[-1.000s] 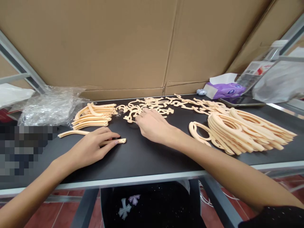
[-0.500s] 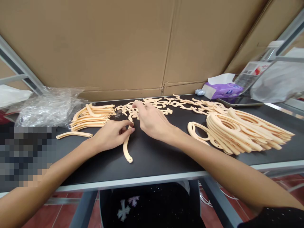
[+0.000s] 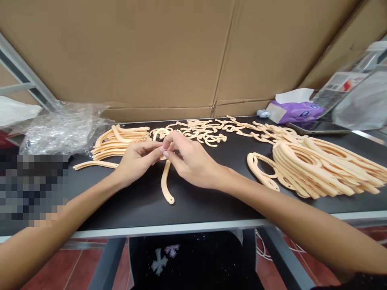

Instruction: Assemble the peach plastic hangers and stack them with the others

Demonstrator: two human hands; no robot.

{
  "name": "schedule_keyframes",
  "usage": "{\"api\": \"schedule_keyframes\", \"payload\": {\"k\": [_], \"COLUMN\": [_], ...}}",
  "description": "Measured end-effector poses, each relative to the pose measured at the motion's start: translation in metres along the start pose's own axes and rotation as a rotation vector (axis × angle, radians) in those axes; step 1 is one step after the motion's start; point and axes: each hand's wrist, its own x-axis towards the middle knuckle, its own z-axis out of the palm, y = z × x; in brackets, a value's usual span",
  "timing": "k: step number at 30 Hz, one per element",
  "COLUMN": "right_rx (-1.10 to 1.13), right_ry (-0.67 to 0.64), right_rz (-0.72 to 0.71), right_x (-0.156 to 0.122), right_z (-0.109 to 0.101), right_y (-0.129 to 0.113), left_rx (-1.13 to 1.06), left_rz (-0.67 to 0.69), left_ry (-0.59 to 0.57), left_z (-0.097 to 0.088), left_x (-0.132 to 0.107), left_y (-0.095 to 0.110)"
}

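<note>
My left hand (image 3: 137, 160) pinches the upper end of a curved peach plastic strip (image 3: 166, 186), whose lower end hangs toward the black table (image 3: 193, 201). My right hand (image 3: 189, 159) meets it fingertip to fingertip, pinching a small peach hook piece (image 3: 159, 133) against the strip's top. Just behind the hands lies a scatter of small hook pieces (image 3: 205, 133). A neat pile of curved strips (image 3: 119, 139) sits to the left, and one single strip (image 3: 95, 164) lies in front of it.
A large fanned stack of peach ring-shaped frames (image 3: 320, 167) fills the right side. Crumpled clear plastic (image 3: 60, 131) lies at the left, a purple tissue pack (image 3: 294, 109) and a phone (image 3: 319, 127) at the back right. Cardboard (image 3: 181, 56) walls the rear.
My left hand lifted the curved strip from flat on the table and turned it on end. My right hand took a small hook piece from the scatter and brought it to the strip's top.
</note>
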Motion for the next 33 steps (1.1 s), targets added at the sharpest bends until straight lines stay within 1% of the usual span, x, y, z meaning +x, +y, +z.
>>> {"api": "schedule_keyframes", "payload": {"k": [2, 4, 6, 9, 11, 15, 20, 22, 25, 29, 33], "right_rx": [-0.079, -0.201, -0.280, -0.313, -0.354, -0.404, -0.503, -0.542, -0.540, -0.541, -0.541], "right_ry": [-0.049, -0.126, -0.220, -0.362, -0.441, -0.524, -0.593, -0.596, -0.547, -0.437, -0.287], "right_rz": [0.043, 0.097, 0.155, 0.259, 0.302, 0.305, 0.250, 0.254, 0.282, 0.350, 0.431], "right_x": [-0.001, -0.001, -0.001, -0.002, -0.002, -0.004, -0.006, -0.006, -0.004, 0.000, 0.004], "right_z": [-0.003, -0.007, -0.011, -0.013, -0.012, -0.008, -0.008, -0.009, -0.011, -0.012, -0.015], "right_y": [-0.002, -0.005, -0.008, -0.014, -0.017, -0.026, -0.037, -0.040, -0.041, -0.036, -0.026], "left_rx": [0.022, 0.024, 0.012, -0.008, -0.015, -0.045, -0.159, -0.204, -0.291, -0.399, -0.389], "left_rz": [-0.002, -0.027, -0.067, -0.103, -0.100, -0.072, -0.109, -0.097, -0.113, -0.182, -0.176], "left_ry": [0.002, 0.029, 0.103, 0.213, 0.241, 0.220, 0.223, 0.226, 0.238, 0.241, 0.265], "left_z": [-0.001, -0.003, -0.005, -0.006, -0.007, -0.008, -0.005, -0.004, -0.003, -0.002, -0.001], "left_x": [0.000, 0.001, 0.003, 0.005, 0.005, 0.006, 0.006, 0.007, 0.007, 0.008, 0.008], "left_y": [-0.002, -0.004, -0.008, -0.012, -0.013, -0.011, -0.011, -0.011, -0.008, -0.002, -0.001]}}
